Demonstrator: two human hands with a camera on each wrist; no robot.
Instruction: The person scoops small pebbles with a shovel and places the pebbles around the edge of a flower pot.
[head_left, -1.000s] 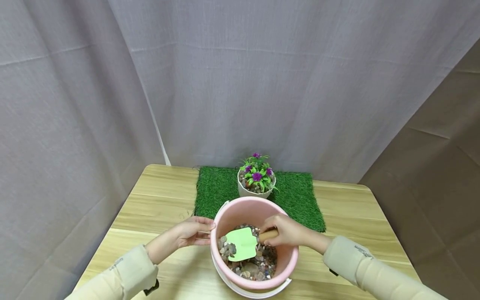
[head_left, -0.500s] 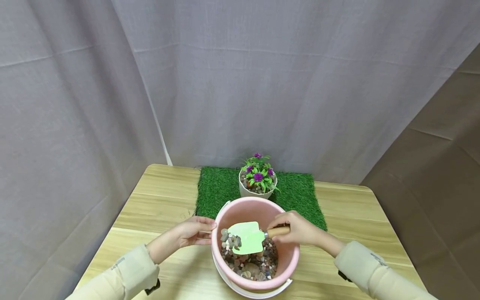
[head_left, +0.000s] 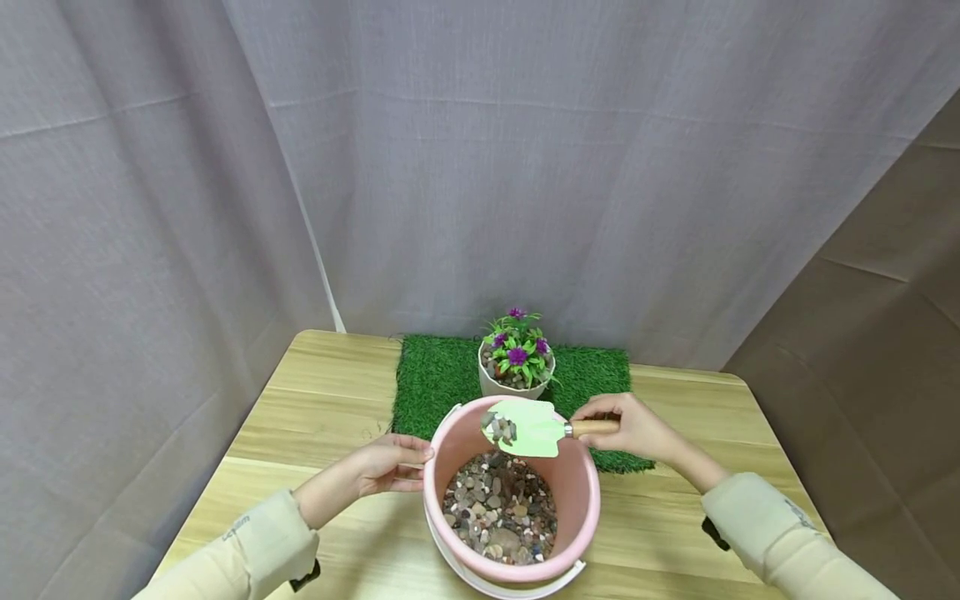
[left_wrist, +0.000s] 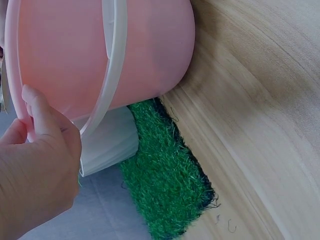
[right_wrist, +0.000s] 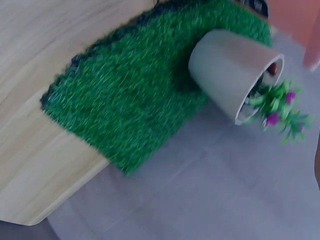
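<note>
A pink bucket [head_left: 579, 517] with a white handle stands near the front of the table, pebbles [head_left: 501, 508] covering its bottom. My left hand [head_left: 390, 465] pinches the bucket's left rim between thumb and fingers, closer up in the left wrist view. With my right hand [head_left: 633, 429] I grip the wooden handle of a garden trowel [head_left: 534, 429]. Its light green blade is over the far part of the bucket's opening and carries a small heap of pebbles [head_left: 498, 428] at the left end. The right wrist view shows neither the trowel nor its handle.
Behind the bucket, a white flowerpot [head_left: 501, 387] with pebbles and a purple-flowered plant [head_left: 517, 354] stands on a green grass mat [head_left: 435, 375]. Light wood table [head_left: 322, 400] surrounds it. Grey curtains [head_left: 480, 167] hang behind, and a brown one [head_left: 877, 333] at right.
The trowel and my right hand have risen out of the bucket, moving right and away from me, with pebbles on the blade. My left hand has stayed at the rim.
</note>
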